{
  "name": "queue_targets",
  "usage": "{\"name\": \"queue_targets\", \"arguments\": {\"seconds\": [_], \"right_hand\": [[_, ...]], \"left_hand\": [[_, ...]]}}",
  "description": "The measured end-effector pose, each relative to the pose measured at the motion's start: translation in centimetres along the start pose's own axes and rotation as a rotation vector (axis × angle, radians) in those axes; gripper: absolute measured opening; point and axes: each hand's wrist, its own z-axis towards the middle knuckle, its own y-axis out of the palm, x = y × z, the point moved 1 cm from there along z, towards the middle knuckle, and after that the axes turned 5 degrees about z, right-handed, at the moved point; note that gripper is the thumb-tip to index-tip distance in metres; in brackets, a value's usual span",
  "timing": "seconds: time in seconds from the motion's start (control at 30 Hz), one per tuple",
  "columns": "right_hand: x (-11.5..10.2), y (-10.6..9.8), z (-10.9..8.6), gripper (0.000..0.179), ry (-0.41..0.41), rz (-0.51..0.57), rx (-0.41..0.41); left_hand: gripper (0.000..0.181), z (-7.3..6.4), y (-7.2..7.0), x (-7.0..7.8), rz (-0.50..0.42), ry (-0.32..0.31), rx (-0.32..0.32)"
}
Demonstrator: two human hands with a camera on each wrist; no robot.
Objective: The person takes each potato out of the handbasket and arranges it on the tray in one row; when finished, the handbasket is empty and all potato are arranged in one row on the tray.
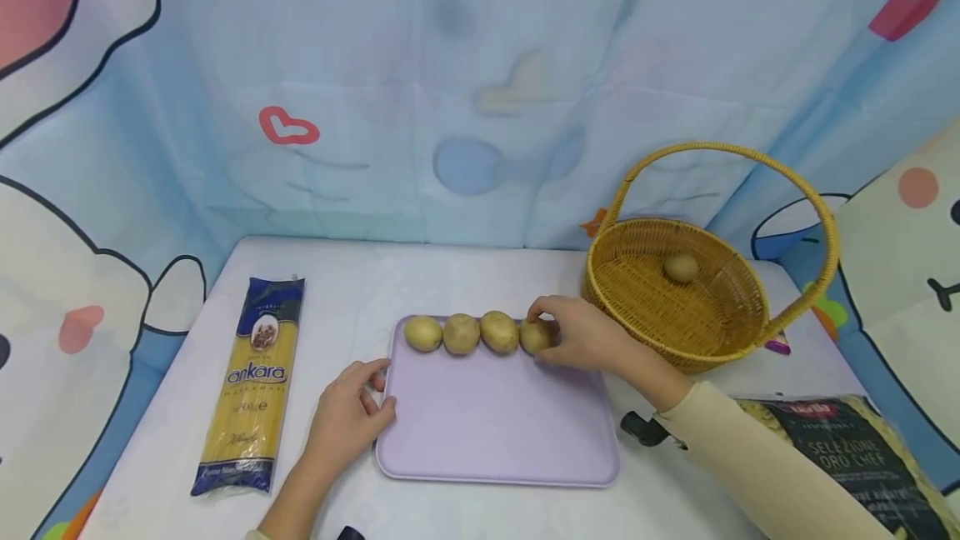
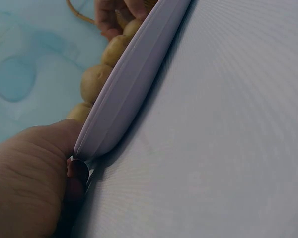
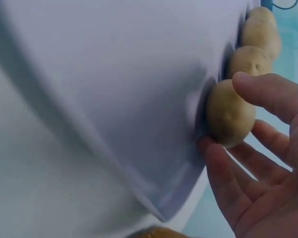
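Observation:
A lilac tray (image 1: 495, 432) lies on the table with a row of potatoes along its far edge. Three of them, a left potato (image 1: 423, 333), a second potato (image 1: 461, 334) and a third potato (image 1: 499, 332), sit side by side. My right hand (image 1: 581, 332) holds the rightmost potato (image 3: 231, 113) between thumb and fingers, close against its neighbour at the tray's far right. At the tray's left edge, my left hand (image 1: 347, 411) grips the rim with thumb and curled fingers; the left wrist view shows the thumb (image 2: 64, 134) against the rim.
A wicker basket (image 1: 611, 290) with a tall handle stands at the back right, one potato (image 1: 681, 267) inside. A spaghetti pack (image 1: 251, 390) lies left of the tray. To the right, a dark food bag (image 1: 847, 448) lies partly behind the right sleeve. A patterned curtain (image 1: 360, 107) hangs behind.

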Motion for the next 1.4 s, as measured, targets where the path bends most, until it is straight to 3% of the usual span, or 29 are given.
{"name": "queue_targets", "arguments": {"seconds": [0.23,0.5,0.73,0.97,1.4], "right_hand": [[-0.5,-2.1,-1.0,0.042,-0.023,0.11,-0.014],[-0.8,-7.0,-1.1,0.023,0.01,0.272,0.06],[2.5,-11.5,-0.6,0.029,0.062,0.225,0.083],[6.8,-14.8,-0.1,0.049,0.222,0.146,0.085],[12.5,-15.2,-1.0,0.051,0.394,0.05,0.086]], "left_hand": [[0.05,0.0,0.0,-0.3,0.006,-0.007,-0.009],[0.05,0.0,-0.5,-0.5,0.018,-0.017,0.001],[0.05,0.3,-0.2,-0.3,0.0,-0.002,0.001],[0.052,0.2,0.0,-0.2,0.012,-0.024,-0.008],[0.051,0.0,-0.2,0.3,0.002,-0.011,-0.006]]}}
